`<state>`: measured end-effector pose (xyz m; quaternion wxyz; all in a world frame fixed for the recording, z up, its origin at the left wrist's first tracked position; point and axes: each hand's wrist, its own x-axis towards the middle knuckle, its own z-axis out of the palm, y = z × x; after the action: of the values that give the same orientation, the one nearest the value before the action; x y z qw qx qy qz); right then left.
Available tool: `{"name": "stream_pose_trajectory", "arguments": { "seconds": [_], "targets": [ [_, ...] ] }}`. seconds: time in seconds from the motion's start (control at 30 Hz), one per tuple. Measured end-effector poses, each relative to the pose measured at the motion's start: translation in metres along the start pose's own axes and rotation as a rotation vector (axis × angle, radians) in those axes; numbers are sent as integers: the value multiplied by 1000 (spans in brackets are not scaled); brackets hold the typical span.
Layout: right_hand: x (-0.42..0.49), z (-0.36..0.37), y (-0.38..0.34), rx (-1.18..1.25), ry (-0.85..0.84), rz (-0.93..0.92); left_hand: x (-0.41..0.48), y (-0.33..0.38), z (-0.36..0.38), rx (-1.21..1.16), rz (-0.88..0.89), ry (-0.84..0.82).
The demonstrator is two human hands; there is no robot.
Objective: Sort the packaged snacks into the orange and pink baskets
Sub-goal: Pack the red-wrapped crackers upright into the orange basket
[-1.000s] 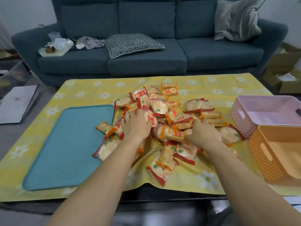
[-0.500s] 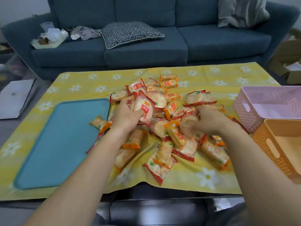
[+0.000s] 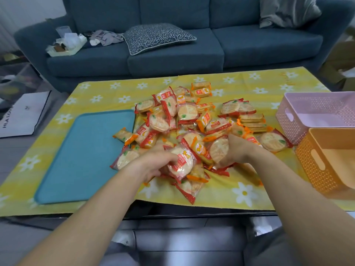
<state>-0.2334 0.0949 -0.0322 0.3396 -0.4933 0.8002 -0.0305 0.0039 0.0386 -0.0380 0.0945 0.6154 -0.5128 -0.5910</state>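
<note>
A heap of packaged snacks point(image 3: 192, 120), round crackers in red-trimmed wrappers and rectangular ones in orange-trimmed wrappers, lies mid-table on the yellow flowered cloth point(image 3: 249, 87). My left hand point(image 3: 153, 166) grips a round red-trimmed cracker pack point(image 3: 180, 163) at the heap's near edge. My right hand point(image 3: 237, 150) holds another round cracker pack point(image 3: 218, 149) just to the right. The pink basket point(image 3: 288, 120) and the orange basket point(image 3: 315, 166) stand at the right, both with nothing visible inside.
A teal tray point(image 3: 82, 154) lies on the cloth left of the heap. Behind the table stands a dark blue sofa point(image 3: 172, 54) with a patterned cushion point(image 3: 157, 37). A white bag point(image 3: 23, 114) lies on the floor at the left.
Both hands have drawn back from the middle of the heap toward its near edge, each with a round cracker pack in it. Several packs shifted.
</note>
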Motion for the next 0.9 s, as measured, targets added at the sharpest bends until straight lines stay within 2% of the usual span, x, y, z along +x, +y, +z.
{"name": "stream_pose_trajectory", "arguments": {
  "seconds": [0.1, 0.27, 0.37, 0.53, 0.6, 0.67, 0.73, 0.83, 0.9],
  "targets": [
    [1, 3, -1, -8, -8, 5, -1, -10, 5, -60, 14, -9],
    [5, 3, -8, -39, 46, 5, 4, -19, 16, 100, 143, 2],
    [2, -7, -10, 35, 122, -20, 3, -16, 13, 80, 159, 36],
    [-9, -29, 6, 352, 356, -9, 1, -18, 10, 109, 153, 49],
    [-16, -29, 13, 627, 401, 14, 2, -20, 12, 98, 148, 63],
    [-29, -24, 12, 995, 331, 21, 1, -21, 12, 59, 109, 72],
    [-50, -16, 4, 1234, 136, 67, -3, -22, 15, 0, 58, 75],
    [-67, 15, -7, 1302, -173, 177, -8, -24, 25, -50, 38, 97],
    [-66, 44, -11, 1271, -240, 202, -12, -26, 32, -41, 58, 132]
  ]
}}
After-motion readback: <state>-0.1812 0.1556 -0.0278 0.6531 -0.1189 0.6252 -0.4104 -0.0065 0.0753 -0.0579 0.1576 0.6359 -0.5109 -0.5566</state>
